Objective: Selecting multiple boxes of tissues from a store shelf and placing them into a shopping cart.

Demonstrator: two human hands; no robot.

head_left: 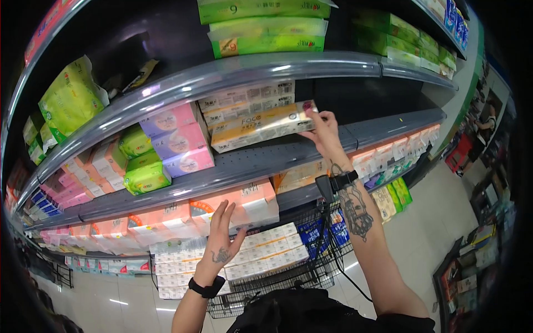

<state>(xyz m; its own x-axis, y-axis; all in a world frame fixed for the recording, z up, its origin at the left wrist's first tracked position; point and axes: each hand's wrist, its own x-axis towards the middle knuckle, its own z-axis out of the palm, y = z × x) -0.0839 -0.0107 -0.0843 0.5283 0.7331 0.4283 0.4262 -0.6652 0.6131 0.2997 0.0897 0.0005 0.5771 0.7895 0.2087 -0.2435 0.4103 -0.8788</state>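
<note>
My right hand (322,132) grips the right end of a yellow and white tissue pack (262,126), with the thumb over its corner. The pack lies at a slant over the middle shelf (266,160), in front of stacked white tissue packs (250,100). Pink and purple tissue packs (179,139) stand just left of it. Lower down, my left hand (223,233) holds nothing and its fingers are apart. It hovers before large peach-coloured tissue bundles (233,208); I cannot tell whether it touches them.
A wire basket (270,287) stands before me below the shelves, near stacked small white packs (266,249). The upper shelf's clear front rail (266,68) juts out above my right hand. Green tissue packs (266,37) sit on that shelf. A person (485,125) is far right, beside a red stool (458,154).
</note>
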